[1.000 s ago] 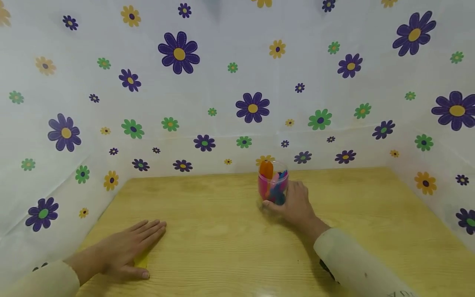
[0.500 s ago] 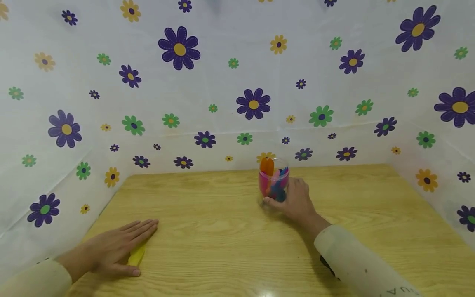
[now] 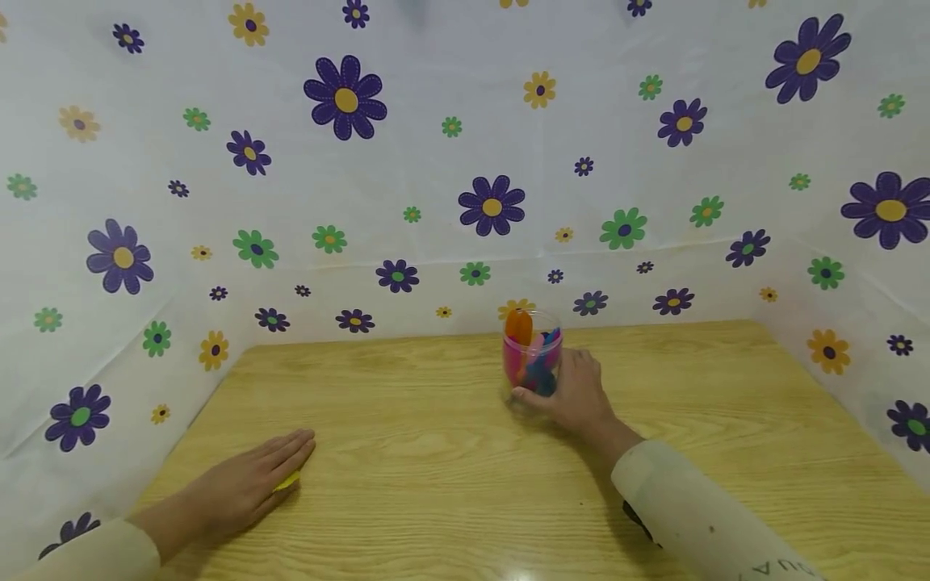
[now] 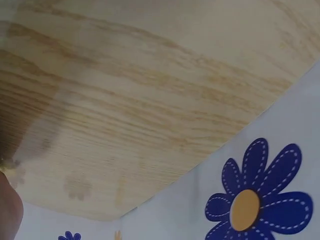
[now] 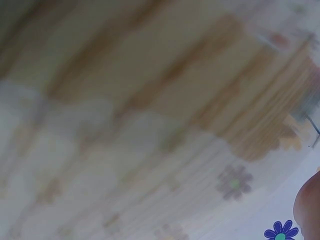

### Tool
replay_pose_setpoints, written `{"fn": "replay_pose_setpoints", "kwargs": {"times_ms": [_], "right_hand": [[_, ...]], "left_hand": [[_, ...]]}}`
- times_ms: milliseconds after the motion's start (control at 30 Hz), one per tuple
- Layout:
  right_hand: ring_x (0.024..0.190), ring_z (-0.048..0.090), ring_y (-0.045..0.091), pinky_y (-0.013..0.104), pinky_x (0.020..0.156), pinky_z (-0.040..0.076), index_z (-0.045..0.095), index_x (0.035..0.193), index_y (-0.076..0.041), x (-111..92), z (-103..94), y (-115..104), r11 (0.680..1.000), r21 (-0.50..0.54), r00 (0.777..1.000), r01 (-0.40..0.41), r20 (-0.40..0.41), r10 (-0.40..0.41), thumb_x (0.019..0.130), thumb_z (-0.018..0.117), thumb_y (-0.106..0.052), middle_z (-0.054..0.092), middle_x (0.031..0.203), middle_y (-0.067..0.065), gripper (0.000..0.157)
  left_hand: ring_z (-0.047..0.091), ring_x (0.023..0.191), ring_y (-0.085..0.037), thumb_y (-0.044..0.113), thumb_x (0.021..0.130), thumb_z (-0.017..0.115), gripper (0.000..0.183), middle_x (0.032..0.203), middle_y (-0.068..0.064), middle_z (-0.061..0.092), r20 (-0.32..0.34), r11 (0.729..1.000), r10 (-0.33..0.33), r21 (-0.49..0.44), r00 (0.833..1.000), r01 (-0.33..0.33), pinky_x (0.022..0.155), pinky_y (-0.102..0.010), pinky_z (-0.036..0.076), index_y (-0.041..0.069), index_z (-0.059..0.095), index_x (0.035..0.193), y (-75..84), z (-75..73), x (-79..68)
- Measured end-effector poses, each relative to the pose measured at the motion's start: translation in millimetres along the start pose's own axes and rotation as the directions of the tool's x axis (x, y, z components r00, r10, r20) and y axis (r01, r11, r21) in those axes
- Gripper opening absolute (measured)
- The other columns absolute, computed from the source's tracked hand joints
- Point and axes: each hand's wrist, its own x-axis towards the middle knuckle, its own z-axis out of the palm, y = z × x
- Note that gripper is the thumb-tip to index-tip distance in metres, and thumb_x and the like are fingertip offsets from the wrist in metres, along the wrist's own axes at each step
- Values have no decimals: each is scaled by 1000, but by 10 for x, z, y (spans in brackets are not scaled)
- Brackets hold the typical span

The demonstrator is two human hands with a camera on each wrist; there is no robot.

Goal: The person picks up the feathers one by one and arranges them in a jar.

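Note:
My left hand (image 3: pixel 250 482) lies palm down on the wooden table at the left, its fingers straight and together. From under it peeks the edge of a thin yellow piece (image 3: pixel 287 482), mostly covered, so its kind cannot be told. Farther back, my right hand (image 3: pixel 577 395) grips a clear cup (image 3: pixel 533 345) by its lower right side, thumb across the front. The cup stands upright and holds several colourful pieces, among them an orange one with a rounded top (image 3: pixel 519 327), plus pink and blue ones. Each wrist view shows only a sliver of a hand at its edge.
The wood-grain table (image 3: pixel 407 452) ends at a white flowered cloth (image 3: pixel 407 161), which hangs behind it and along both sides. The cup stands near the table's back edge.
My left hand slides back toward me, then slightly forward again. Its thumb, spread out earlier, now lies close to the fingers, and less of the yellow piece shows. My right hand stays on the cup.

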Motion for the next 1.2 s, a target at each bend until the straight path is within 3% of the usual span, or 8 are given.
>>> {"fn": "replay_pose_setpoints", "kwargs": {"times_ms": [100,200,333,467,600,767,1067,1200], "right_hand": [[110,47,32,54,106,31,47,134,-1,-7,5,-1,1000,-1,1000,-1,-1,1,76,74,-66,61,117,15,92],[110,47,32,54,106,31,47,134,-1,-14,6,0,1000,-5,1000,-4,0,4,76,75,-66,60,117,15,91],[111,48,32,53,106,30,47,133,-2,-17,-8,4,1000,-2,1000,-5,-5,5,76,75,-64,60,117,15,89],[111,48,33,54,106,30,47,134,-2,-16,-4,7,1000,-1,1000,-2,-2,2,76,75,-64,61,119,15,90],[112,47,33,54,108,30,46,135,-2,-11,-2,1,1000,-10,1000,-8,9,8,76,75,-65,60,120,15,91],[111,48,32,54,107,30,46,135,-1,-14,-4,-5,1000,-12,1000,-1,1,1,76,75,-64,61,119,15,91],[109,48,32,53,105,31,47,132,-1,-9,8,-1,999,-31,1000,9,-11,-9,76,75,-65,60,114,15,89],[108,47,31,53,105,31,47,132,-1,-15,6,3,1000,-22,1000,10,-9,-10,76,76,-64,60,115,15,90]], "left_hand": [[43,141,-26,31,101,58,55,146,-20,52,-16,1000,21,23,1000,-21,119,-16,1,-3,47,143,21,12,40],[53,130,-32,29,102,57,52,145,-21,52,8,1000,-7,2,1000,7,119,-15,2,-3,49,142,59,-1,74],[54,129,-35,18,98,63,51,146,-21,51,79,992,-106,-59,991,111,115,-26,32,-4,48,142,139,-57,147],[57,126,-37,2,90,68,56,145,-23,51,124,958,-229,-144,966,246,93,-42,53,-6,48,141,267,-115,254],[59,123,-37,-4,89,66,54,141,-22,55,118,919,-297,-234,948,317,92,-44,53,-5,49,141,395,-143,401],[64,117,-35,-7,91,60,50,132,-18,64,105,899,-315,-285,943,332,93,-44,53,-7,48,139,498,-178,561],[71,98,-32,-17,87,53,52,122,-21,68,243,840,-360,-337,901,426,83,-42,57,-10,47,138,544,-321,774],[70,93,-30,-17,91,51,50,127,-27,64,223,814,-349,-410,910,412,86,-43,56,-14,43,140,523,-371,864]]}}
